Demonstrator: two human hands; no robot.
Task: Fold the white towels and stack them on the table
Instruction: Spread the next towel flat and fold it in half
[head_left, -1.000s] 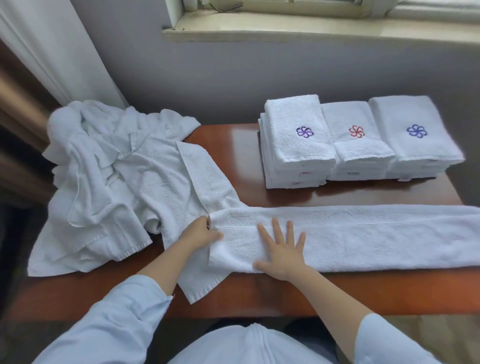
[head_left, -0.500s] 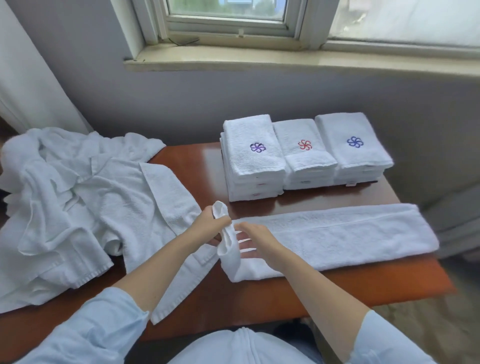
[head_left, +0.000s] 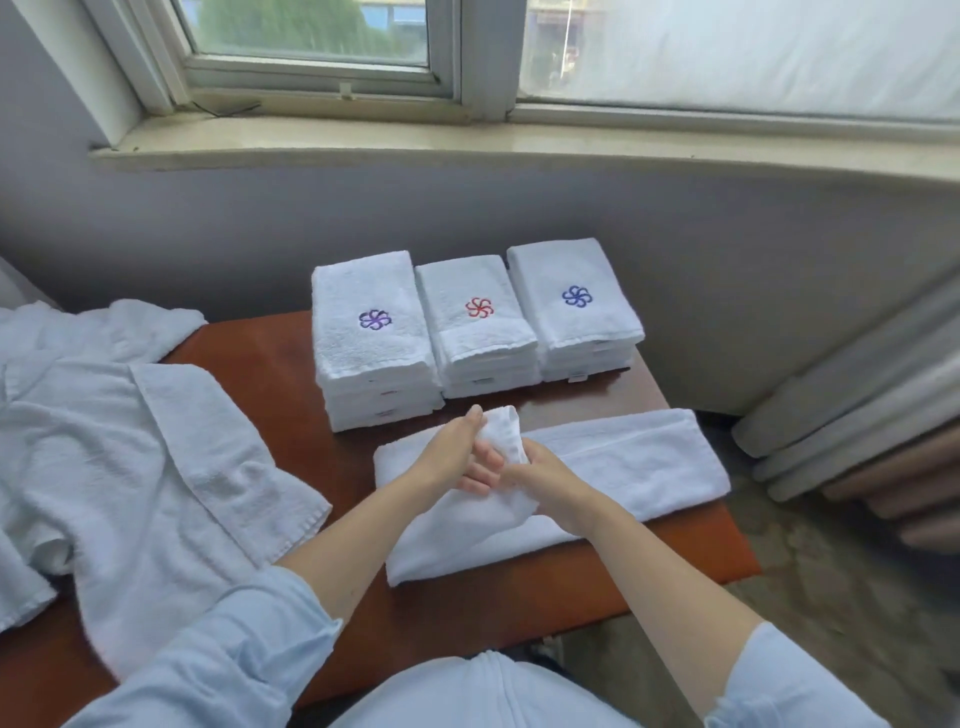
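Observation:
A long white towel (head_left: 623, 457), folded lengthwise into a strip, lies across the brown table (head_left: 260, 364). Its left end is lifted and carried over the strip. My left hand (head_left: 457, 447) pinches that end at its upper corner. My right hand (head_left: 540, 467) grips the same end lower down, just right of the left hand. Behind the strip stand three stacks of folded towels: one with a purple flower (head_left: 374, 319), one with a red flower (head_left: 479, 307) and one with a blue flower (head_left: 576, 296).
A heap of unfolded white towels (head_left: 119, 457) covers the table's left part and hangs over its front edge. The wall and window sill (head_left: 467, 145) run behind the table. Pale curtain folds (head_left: 857, 436) hang at the right, beyond the table's right edge.
Both hands left the flat towel, took hold of its left end and carried it up and to the right over the strip. The view has shifted right and up.

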